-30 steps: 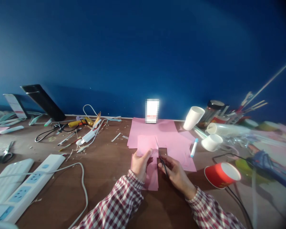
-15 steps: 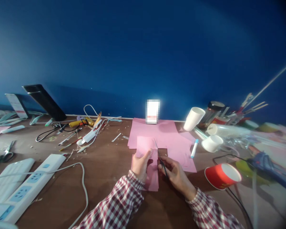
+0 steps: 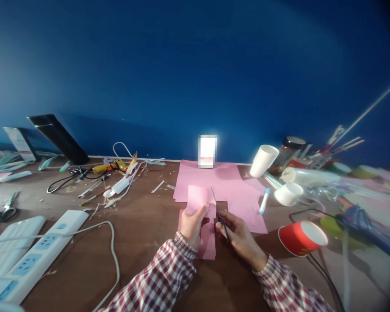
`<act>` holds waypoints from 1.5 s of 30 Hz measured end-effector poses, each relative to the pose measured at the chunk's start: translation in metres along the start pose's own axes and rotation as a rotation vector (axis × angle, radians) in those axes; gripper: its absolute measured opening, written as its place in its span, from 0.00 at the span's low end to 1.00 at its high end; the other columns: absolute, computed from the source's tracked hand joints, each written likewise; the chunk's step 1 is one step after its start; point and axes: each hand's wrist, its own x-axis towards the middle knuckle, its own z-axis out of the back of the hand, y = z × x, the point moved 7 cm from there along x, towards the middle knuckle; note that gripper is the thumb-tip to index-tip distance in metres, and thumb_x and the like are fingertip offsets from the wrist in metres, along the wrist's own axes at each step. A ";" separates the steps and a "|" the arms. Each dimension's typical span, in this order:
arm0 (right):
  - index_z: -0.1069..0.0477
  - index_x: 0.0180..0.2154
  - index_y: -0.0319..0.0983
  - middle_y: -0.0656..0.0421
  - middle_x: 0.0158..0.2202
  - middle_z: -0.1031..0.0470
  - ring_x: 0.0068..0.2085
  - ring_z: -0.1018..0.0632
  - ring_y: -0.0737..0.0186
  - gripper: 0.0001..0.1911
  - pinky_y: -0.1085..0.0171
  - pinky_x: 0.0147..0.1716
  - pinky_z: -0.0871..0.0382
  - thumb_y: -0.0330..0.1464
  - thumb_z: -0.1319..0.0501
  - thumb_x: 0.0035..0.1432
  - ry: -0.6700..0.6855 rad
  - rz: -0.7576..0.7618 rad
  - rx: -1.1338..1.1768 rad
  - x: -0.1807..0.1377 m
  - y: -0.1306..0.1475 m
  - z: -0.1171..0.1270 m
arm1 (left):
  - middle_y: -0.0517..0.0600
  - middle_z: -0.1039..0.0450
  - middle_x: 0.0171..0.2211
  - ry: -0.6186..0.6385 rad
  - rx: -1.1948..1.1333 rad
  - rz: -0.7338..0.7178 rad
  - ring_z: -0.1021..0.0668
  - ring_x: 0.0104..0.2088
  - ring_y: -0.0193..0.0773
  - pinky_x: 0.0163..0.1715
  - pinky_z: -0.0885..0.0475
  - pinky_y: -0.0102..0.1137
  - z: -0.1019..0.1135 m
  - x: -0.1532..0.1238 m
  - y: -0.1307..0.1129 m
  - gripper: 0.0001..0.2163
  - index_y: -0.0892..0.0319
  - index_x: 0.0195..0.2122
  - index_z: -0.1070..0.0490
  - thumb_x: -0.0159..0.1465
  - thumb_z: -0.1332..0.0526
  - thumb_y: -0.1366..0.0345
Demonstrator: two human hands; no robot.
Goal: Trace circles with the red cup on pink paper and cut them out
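Observation:
A small piece of pink paper (image 3: pixel 196 196) is pinched in my left hand (image 3: pixel 194 224), thumb on top and pointing away from me. My right hand (image 3: pixel 238 236) grips dark-handled scissors (image 3: pixel 221 223), whose thin blades lie along the right side of that piece. Whether the blades are parted, I cannot make out. Under my left hand is another strip of pink paper (image 3: pixel 207 247). Beyond both hands, larger pink sheets (image 3: pixel 211 175) lie flat on the brown table (image 3: pixel 146 251).
At the right stand a red paper cup (image 3: pixel 302 238), white cups (image 3: pixel 264 161) and a blue-capped marker (image 3: pixel 264 201). A power strip (image 3: pixel 47 247) with a white cable, a yellow glue gun (image 3: pixel 108 167) and other scissors (image 3: pixel 9 212) lie left. A blue wall (image 3: pixel 195 78) rises behind.
Both hands hold nearly the same position. The small pink piece and the scissors have shifted very slightly, and the whole view has moved a little.

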 end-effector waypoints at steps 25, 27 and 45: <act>0.28 0.42 0.37 0.61 0.28 0.29 0.28 0.31 0.67 0.16 0.69 0.27 0.36 0.37 0.34 0.51 0.004 -0.002 -0.010 0.000 0.002 0.000 | 0.48 0.26 0.25 -0.026 -0.025 0.024 0.26 0.21 0.30 0.19 0.31 0.23 0.001 -0.001 0.000 0.14 0.63 0.31 0.26 0.45 0.28 0.64; 0.28 0.42 0.37 0.60 0.29 0.28 0.30 0.30 0.67 0.17 0.69 0.28 0.35 0.37 0.35 0.52 0.009 -0.009 0.002 0.000 0.002 0.000 | 0.49 0.26 0.25 -0.019 -0.015 0.025 0.26 0.22 0.31 0.19 0.31 0.23 0.000 -0.001 0.001 0.14 0.64 0.31 0.26 0.45 0.28 0.64; 0.28 0.43 0.36 0.60 0.29 0.28 0.29 0.30 0.67 0.17 0.69 0.29 0.35 0.38 0.36 0.53 -0.010 0.014 -0.034 0.000 0.005 0.002 | 0.47 0.27 0.23 -0.014 -0.012 0.023 0.27 0.20 0.30 0.18 0.31 0.23 -0.001 -0.003 -0.001 0.15 0.64 0.31 0.26 0.44 0.28 0.63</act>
